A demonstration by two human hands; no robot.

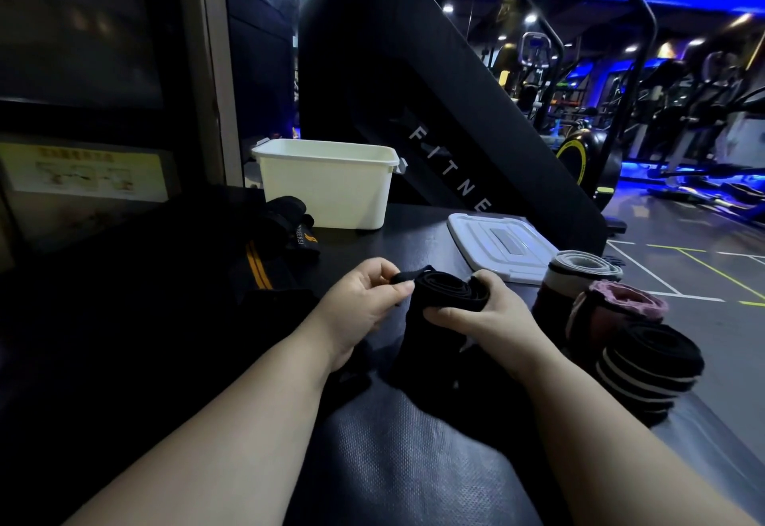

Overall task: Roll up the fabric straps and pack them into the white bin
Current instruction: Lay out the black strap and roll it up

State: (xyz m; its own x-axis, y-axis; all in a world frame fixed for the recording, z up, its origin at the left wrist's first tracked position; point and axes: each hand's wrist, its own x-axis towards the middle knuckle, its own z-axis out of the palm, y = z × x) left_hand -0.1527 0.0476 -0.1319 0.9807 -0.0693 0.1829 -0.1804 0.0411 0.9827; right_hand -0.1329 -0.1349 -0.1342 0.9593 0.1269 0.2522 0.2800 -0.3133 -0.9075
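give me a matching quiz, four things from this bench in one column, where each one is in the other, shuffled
Things
1. white bin
2. lid
3. black strap
4. pink-edged roll

Places
A. held between the left hand and the right hand
B. flat on the bench, right of the bin
C. upright and open at the far end
D. just behind the striped roll, at the right edge

Pairs: 1-C, 2-B, 3-A, 4-D

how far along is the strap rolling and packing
Done: three rolled straps stand at the right. In hand: left hand and right hand hold a part-rolled black strap. Left: the orange-striped strap lies unrolled, and the rolls are not in the white bin, its lid off.
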